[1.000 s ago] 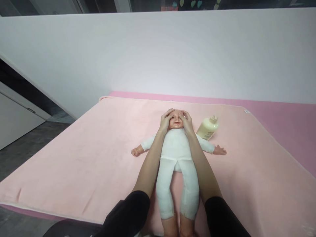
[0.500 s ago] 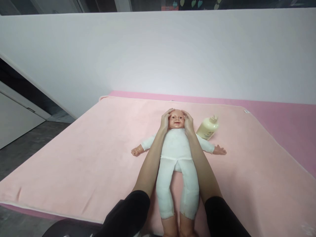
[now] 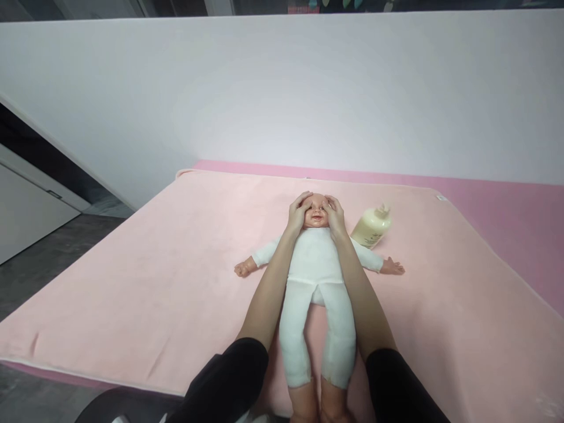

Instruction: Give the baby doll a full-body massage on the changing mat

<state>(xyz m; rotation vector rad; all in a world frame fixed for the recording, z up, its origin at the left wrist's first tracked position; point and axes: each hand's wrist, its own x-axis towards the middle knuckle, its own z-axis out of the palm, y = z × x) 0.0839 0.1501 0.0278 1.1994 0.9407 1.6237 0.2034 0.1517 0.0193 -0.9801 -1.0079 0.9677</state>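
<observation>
A doll (image 3: 315, 258) in white lies face up on a pink blanket (image 3: 176, 252), left hand (image 3: 297, 214) and right hand (image 3: 336, 216) open and cupped against either side of its head (image 3: 316, 218), thumbs near the eyes. The handling appears under way, not finished; how much remains cannot be told. A yellow bottle (image 3: 371, 227) sits unheld nearby.
</observation>
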